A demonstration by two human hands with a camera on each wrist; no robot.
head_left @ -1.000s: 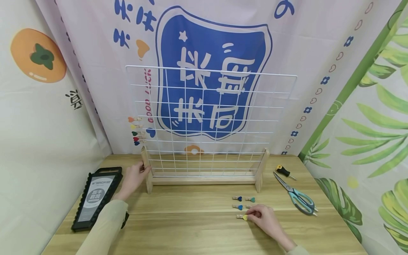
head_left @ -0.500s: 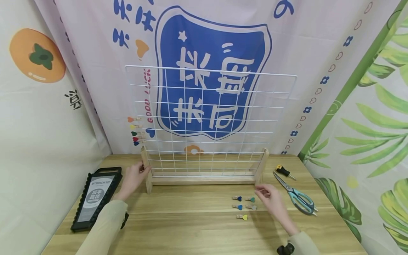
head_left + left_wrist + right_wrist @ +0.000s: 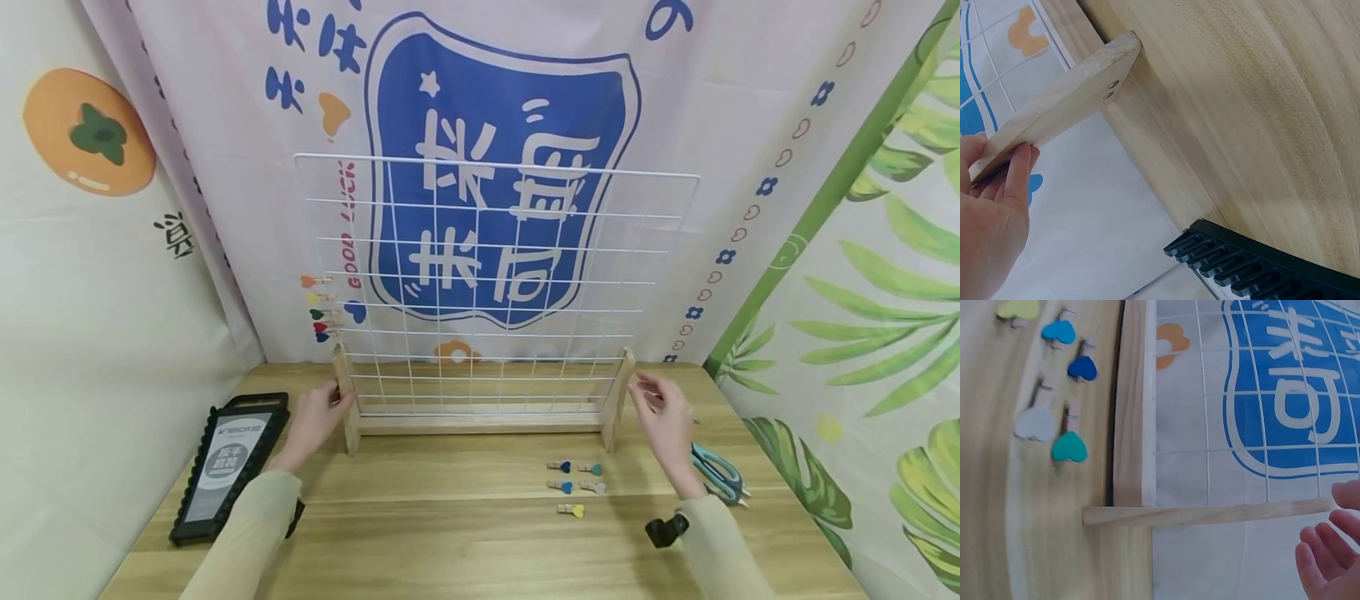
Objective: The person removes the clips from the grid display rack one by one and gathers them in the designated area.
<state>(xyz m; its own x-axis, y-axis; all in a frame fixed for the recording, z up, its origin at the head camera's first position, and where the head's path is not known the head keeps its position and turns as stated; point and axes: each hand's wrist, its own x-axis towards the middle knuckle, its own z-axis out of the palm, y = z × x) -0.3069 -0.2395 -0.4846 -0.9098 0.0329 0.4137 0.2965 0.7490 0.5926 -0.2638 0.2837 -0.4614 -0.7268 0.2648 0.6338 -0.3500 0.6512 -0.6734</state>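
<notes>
Wooden post (image 3: pixel 1063 94) partly behind left grip (image 3: pixel 994 215)

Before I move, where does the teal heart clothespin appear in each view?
Head: teal heart clothespin is right of centre in the lower half, just above the white heart clothespin.
Left wrist: not in it.
Right wrist: teal heart clothespin is left of centre, mid-height, below and right of the white one.
Shared landmark: orange flower print; head, near centre; left wrist, top left; right wrist, upper middle.
</notes>
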